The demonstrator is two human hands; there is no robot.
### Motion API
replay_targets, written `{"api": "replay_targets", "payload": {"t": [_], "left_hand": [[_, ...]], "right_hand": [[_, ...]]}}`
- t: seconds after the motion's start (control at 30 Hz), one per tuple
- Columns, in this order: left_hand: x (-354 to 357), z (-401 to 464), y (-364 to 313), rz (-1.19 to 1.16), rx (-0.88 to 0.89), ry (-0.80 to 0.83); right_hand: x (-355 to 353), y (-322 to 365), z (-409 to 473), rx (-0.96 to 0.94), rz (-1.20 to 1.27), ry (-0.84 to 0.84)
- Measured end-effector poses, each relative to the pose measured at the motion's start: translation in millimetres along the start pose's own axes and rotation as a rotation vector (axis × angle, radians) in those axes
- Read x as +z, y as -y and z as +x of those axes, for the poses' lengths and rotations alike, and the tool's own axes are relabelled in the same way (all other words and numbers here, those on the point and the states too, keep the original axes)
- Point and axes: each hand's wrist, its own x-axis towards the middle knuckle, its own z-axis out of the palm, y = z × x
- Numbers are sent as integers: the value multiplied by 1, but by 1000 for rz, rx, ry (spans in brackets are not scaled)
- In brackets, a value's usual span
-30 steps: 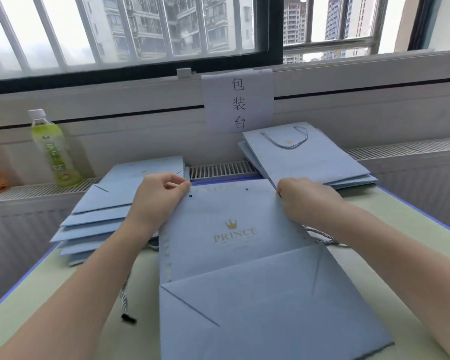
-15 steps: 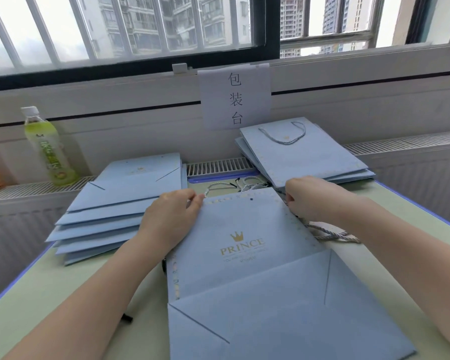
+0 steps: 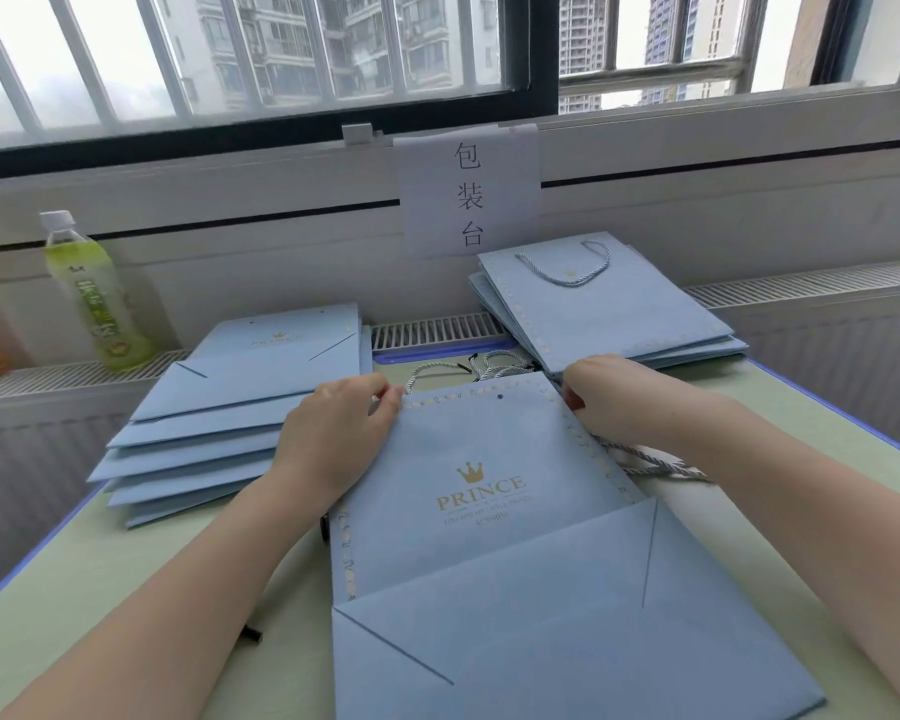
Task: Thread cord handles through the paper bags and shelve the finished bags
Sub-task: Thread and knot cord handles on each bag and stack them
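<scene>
On the green table (image 3: 100,579), seen from the head camera, a flat blue paper bag (image 3: 489,553) printed "PRINCE" lies at centre, its top edge pointing to twelve o'clock. The left hand (image 3: 341,439) sits at the bag's ten o'clock corner, fingers curled together and pinching the top edge. The right hand (image 3: 624,394) is at the two o'clock corner, fingers curled down over the bag's edge; whether they clamp the bag or a cord underneath cannot be told. A twisted cord (image 3: 650,459) trails out from under the right wrist toward three o'clock. Loose cords (image 3: 468,367) lie just beyond the bag at twelve o'clock. A fanned stack of unthreaded bags (image 3: 219,423) rests at nine o'clock, and a stack of bags with handles (image 3: 609,314) at one o'clock. A green bottle (image 3: 92,293) stands at ten o'clock on the sill.
</scene>
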Motion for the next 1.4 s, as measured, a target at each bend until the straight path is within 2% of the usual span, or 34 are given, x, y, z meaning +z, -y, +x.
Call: {"api": "replay_targets", "payload": {"t": [0.4,0.47,0.57,0.63,0.67,0.73,0.83,0.87,0.93,1.0,1.1,1.17,1.23,1.33,1.4], "left_hand": [[0,-1,0,23,10,20],[0,0,-1,11,11,12],[-2,-1,-4,-5,27,0],[-2,-2,-8,-2,54,9],[-2,-3,-10,6,70,16],[-1,-5,-15,45,97,30],[0,-6,-22,61,165,63],[0,-6,-25,-34,189,121],[0,-7,-34,-369,213,298],[2,-11,-44,-622,230,398],[0,-15,-50,-842,135,343],[-5,-14,-48,-954,45,295],[-8,-10,-43,-999,-9,242],[-11,-2,-34,-1030,-94,174],[-10,-1,-27,-884,-97,144]], "right_hand": [[1,3,-2,78,-17,35],[-2,5,-2,129,82,-101],[-14,12,-4,125,293,-451],[-24,23,-9,35,631,-588],[-28,30,-12,-6,845,-599],[-35,42,-19,-75,1211,-528],[-36,58,-25,-130,1468,-401],[-35,61,-26,-126,1518,-361],[-30,65,-28,-105,1576,-284],[-27,67,-29,-98,1552,-238],[-26,69,-31,-116,1478,-247],[-30,69,-32,-116,1553,-219],[-34,67,-32,-44,1749,-140],[-34,59,-27,199,2172,-52],[-34,53,-22,328,2302,-88]]}}
